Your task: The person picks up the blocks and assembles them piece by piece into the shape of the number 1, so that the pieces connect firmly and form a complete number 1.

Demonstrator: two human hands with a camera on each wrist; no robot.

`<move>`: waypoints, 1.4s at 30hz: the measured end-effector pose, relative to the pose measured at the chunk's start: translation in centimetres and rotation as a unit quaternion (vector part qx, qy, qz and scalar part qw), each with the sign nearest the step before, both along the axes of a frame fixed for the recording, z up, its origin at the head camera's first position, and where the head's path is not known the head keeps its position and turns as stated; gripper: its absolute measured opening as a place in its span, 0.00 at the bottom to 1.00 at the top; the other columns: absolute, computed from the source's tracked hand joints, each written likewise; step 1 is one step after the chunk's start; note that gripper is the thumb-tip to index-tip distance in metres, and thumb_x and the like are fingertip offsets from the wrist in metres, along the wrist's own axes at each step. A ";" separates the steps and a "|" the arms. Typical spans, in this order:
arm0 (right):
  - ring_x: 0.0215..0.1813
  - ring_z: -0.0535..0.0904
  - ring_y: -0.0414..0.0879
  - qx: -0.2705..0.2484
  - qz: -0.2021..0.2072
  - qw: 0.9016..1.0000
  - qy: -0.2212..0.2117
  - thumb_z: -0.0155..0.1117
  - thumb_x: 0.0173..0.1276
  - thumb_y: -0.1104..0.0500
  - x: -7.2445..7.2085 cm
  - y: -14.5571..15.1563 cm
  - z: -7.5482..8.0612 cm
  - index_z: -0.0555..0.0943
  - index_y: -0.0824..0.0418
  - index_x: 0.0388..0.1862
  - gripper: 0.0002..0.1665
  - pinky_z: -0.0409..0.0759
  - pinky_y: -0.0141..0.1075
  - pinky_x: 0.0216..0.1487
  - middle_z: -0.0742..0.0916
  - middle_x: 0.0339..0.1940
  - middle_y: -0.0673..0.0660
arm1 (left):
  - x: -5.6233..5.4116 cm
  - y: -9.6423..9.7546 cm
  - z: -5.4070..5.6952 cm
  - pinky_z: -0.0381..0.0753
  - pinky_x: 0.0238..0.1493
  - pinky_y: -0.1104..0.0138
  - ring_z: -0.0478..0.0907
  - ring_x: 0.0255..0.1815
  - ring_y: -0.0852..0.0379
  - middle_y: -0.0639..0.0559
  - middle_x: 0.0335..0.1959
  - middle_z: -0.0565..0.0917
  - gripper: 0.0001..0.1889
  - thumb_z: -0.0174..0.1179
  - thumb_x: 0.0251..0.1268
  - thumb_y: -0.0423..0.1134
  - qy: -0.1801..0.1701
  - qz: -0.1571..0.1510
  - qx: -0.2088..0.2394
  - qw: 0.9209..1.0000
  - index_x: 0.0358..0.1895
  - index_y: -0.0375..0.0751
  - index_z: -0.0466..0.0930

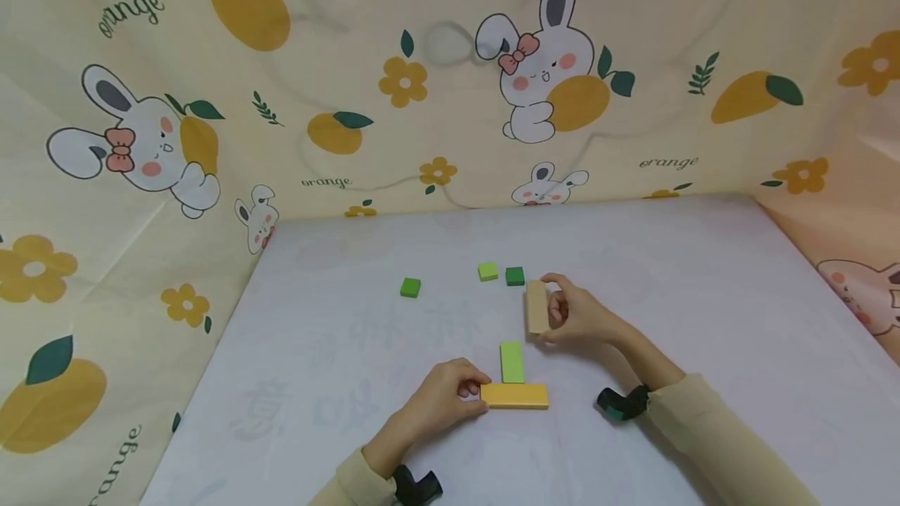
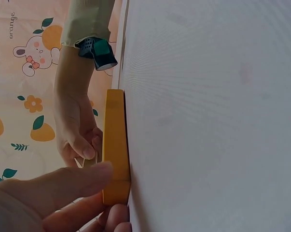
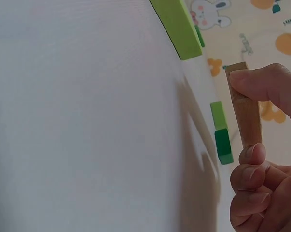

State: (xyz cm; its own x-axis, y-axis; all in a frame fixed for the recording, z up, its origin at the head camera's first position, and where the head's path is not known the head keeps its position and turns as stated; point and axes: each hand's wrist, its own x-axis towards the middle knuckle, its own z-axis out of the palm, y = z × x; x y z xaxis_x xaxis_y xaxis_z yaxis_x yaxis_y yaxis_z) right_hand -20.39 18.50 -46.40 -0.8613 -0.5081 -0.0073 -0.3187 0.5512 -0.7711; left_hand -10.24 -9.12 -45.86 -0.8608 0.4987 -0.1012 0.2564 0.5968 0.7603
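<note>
My left hand (image 1: 448, 393) pinches the left end of a yellow-orange rectangular block (image 1: 514, 396) lying crosswise on the table. Thumb and fingers sit on that block (image 2: 115, 145) in the left wrist view. Just behind it a light green rectangular block (image 1: 512, 362) points away, its near end right at the yellow-orange one. Farther back, my right hand (image 1: 580, 315) grips a plain wooden block (image 1: 537, 308) by its two ends, thumb at one and fingers at the other. In the right wrist view the wooden block (image 3: 246, 108) is over the tabletop, with its shadow beneath.
Beyond the wooden block stand a dark green cube (image 1: 515, 276) and a light green cube (image 1: 488, 271). A mid-green cube (image 1: 411, 287) is farther left. The white tabletop (image 1: 316, 350) meets a printed rabbit-and-orange cloth (image 1: 394, 139) at the back and sides.
</note>
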 end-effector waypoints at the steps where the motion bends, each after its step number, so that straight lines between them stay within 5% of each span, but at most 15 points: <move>1: 0.28 0.67 0.35 0.001 0.000 1.000 -0.001 0.76 0.45 0.62 -0.1 -0.1 -0.1 0.56 0.70 0.66 0.53 0.66 0.27 0.32 0.74 0.24 0.52 | 0.0 0.0 0.0 0.72 0.34 0.79 0.71 0.32 0.67 0.48 0.33 0.82 0.15 0.70 0.50 0.31 0.000 0.000 0.001 1.000 0.44 0.34 0.85; 42: 0.26 0.67 0.34 -0.033 0.044 0.998 -0.037 0.76 0.47 0.61 -1.2 -3.7 -1.0 0.56 0.72 0.64 0.51 0.67 0.26 0.30 0.75 0.23 0.52 | -0.2 -0.1 -0.4 0.73 0.34 0.78 0.72 0.32 0.69 0.48 0.34 0.82 0.15 0.70 0.51 0.31 0.006 -0.007 0.002 1.000 0.44 0.34 0.85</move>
